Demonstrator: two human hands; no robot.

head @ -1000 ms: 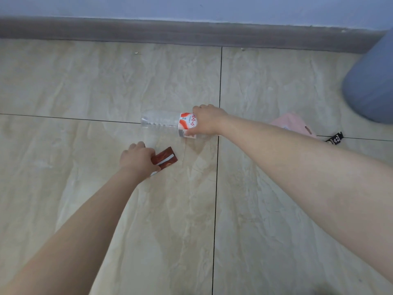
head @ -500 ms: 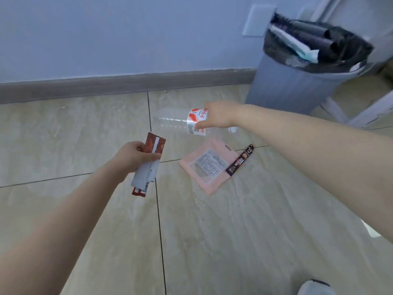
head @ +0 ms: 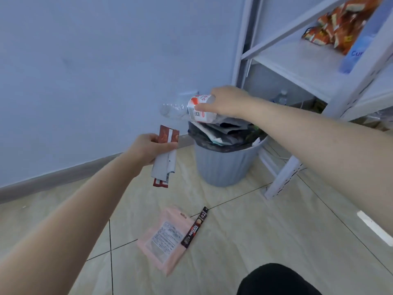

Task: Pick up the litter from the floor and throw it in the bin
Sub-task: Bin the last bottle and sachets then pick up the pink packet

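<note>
Two hands hold litter: my right hand [head: 228,102] grips a clear bottle [head: 187,108] above the full bin [head: 223,165]. My left hand [head: 152,146] clutches a red wrapper [head: 164,158].

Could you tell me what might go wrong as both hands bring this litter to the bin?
The bin already looks heaped to its rim, so the plastic bottle in the right hand could roll off onto the floor. The left hand pinches the red wrapper short of the bin, so dropped now it would likely miss.
</note>
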